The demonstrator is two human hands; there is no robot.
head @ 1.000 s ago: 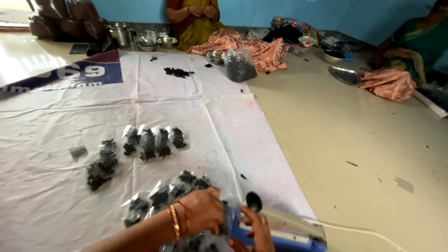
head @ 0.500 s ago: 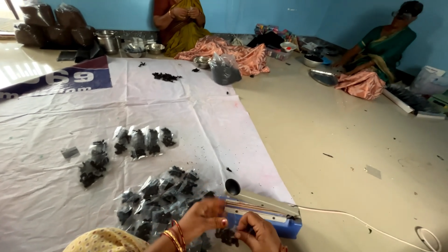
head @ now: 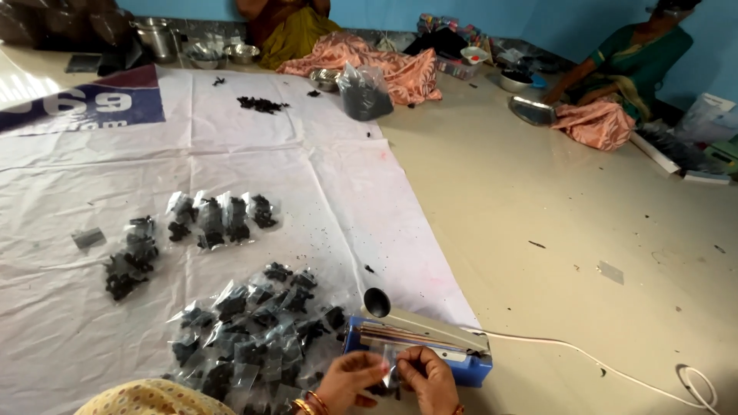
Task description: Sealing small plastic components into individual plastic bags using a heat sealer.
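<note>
Two hands are working at the bottom edge of the view, directly in front of a blue heat sealer (head: 419, 346). The left hand (head: 347, 380) and the right hand (head: 429, 378) are meeting at the fingertips, and together they are pinching a small clear plastic packet (head: 390, 361) by its upper part. The packet is sitting just in front of the sealer's bar, with dark contents hanging below the fingers (the contents are too small to identify). The sealer's arm is standing raised at its knob end, and its white cord (head: 584, 357) is trailing off to the right across the floor.

Progress, judged from the layout: a large heap of filled packets (head: 246, 330) is lying on the white sheet (head: 323, 184) just left of the sealer, a short row of packets (head: 219, 215) is lying farther up the sheet, and a smaller cluster (head: 131, 257) is lying to its left. Whether these are already sealed cannot be told. A fuller clear bag of dark material (head: 361, 92) is standing at the far edge of the sheet, suggesting stock is remaining. The packet in hand is not yet lying under a closed bar.

Other people are sitting at the far side, near orange cloth (head: 384, 65) and metal bowls.
</note>
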